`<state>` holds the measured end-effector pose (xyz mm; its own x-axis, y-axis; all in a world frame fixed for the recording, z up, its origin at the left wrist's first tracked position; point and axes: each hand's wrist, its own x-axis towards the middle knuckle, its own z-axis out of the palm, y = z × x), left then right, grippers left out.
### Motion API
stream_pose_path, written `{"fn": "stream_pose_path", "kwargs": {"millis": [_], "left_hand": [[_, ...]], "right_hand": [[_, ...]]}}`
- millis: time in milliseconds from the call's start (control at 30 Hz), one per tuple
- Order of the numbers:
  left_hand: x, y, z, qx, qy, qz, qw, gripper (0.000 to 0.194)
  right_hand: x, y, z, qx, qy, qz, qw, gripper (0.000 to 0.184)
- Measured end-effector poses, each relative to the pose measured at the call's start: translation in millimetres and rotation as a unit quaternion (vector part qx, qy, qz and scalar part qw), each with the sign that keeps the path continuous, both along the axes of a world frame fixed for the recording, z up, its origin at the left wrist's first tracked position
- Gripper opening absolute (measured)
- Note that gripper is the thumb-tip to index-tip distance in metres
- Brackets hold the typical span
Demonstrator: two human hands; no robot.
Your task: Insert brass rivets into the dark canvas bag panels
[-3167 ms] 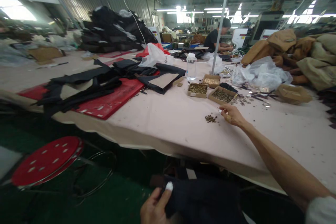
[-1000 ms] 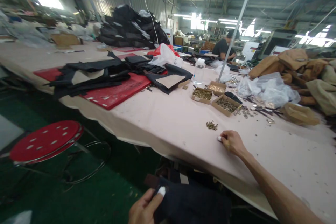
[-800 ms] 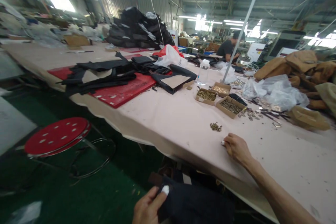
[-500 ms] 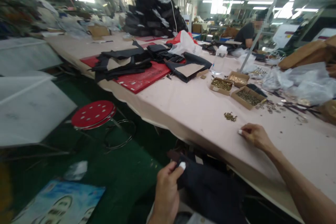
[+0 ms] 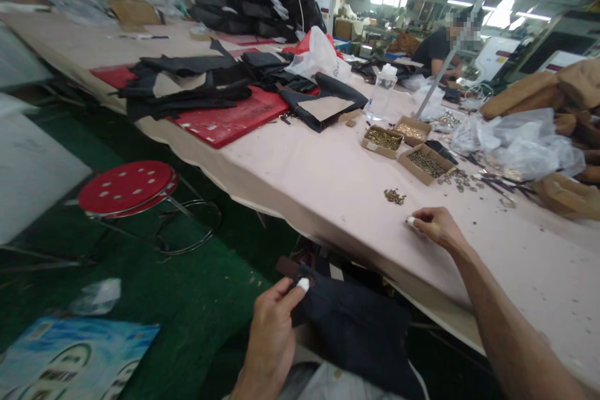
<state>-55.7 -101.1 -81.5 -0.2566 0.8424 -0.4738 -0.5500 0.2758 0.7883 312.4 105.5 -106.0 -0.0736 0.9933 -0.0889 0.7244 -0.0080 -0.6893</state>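
Observation:
My left hand (image 5: 276,315) pinches the edge of a dark navy fabric piece (image 5: 351,325) between thumb and fingers. The piece hangs over my lap, and a brown strip (image 5: 287,266) sticks out at its corner. White wrapping covers the left thumb tip. Over the table my right hand (image 5: 434,226) is closed in a pinch, with white wrapping on a fingertip. Whatever it holds is too small to make out. Just beyond it lies a small heap of brass-coloured metal pieces (image 5: 394,197).
Cardboard boxes of small metal parts (image 5: 425,164) stand behind the heap, beside a clear bottle (image 5: 382,92). Dark cut pieces lie on a red board (image 5: 225,125). A red stool (image 5: 129,187) stands on the left. Another person (image 5: 443,50) works at the back right.
The view has shifted slightly, so most things sit further left in it. Both hands keep their pinches; the right stays low over the table near the heap.

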Motion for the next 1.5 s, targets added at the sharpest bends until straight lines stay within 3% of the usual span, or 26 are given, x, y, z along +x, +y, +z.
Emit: {"fn": "stream_pose_path", "kwargs": {"millis": [133,367,533,667,833,967,1100,1200,1300,1400,1500], "left_hand": [[1.1,4.8,-0.6,-0.009,0.000,-0.002,1.000,0.024],[0.6,3.5,-2.2,-0.003,0.007,-0.002,1.000,0.020],[1.0,3.0,-3.4,0.000,0.013,-0.006,1.000,0.020],[0.4,4.0,-2.1,0.002,0.005,-0.009,1.000,0.021],[-0.2,-5.8,3.3,-0.002,0.001,0.012,1.000,0.020],[-0.2,-20.0,2.6,0.025,0.016,0.011,0.999,0.011],[1.3,-28.6,-1.4,0.040,-0.007,0.019,0.999,0.014],[4.2,-30.7,-1.8,0.023,0.006,0.025,0.999,0.024],[7.5,-29.4,-1.3,0.015,0.016,0.031,0.999,0.025],[10.1,-26.6,1.4,0.019,0.025,0.026,0.999,0.025],[11.1,-25.0,5.1,0.033,0.066,0.008,0.997,0.028]], "right_hand": [[-11.9,-1.2,-3.9,0.051,-0.053,-0.027,0.997,0.026],[-11.3,-1.5,-9.3,0.059,-0.091,-0.052,0.993,0.022],[1.5,16.9,-17.1,0.007,-0.036,-0.081,0.996,0.027],[0.4,28.9,-9.6,-0.007,-0.050,-0.083,0.995,0.025],[-1.3,13.3,-5.7,0.058,-0.186,-0.018,0.981,0.022],[17.4,3.7,-23.2,0.114,-0.262,0.058,0.956,0.024],[21.0,-3.0,-32.6,0.107,-0.304,0.107,0.941,0.018],[-12.9,-34.7,-15.1,0.151,-0.245,0.105,0.952,0.014],[-77.9,-89.6,11.6,0.175,-0.064,0.141,0.972,0.011],[-145.6,-138.9,32.4,0.119,0.079,0.262,0.955,0.009],[-188.1,-160.7,37.1,0.114,0.146,0.323,0.928,0.007]]}}
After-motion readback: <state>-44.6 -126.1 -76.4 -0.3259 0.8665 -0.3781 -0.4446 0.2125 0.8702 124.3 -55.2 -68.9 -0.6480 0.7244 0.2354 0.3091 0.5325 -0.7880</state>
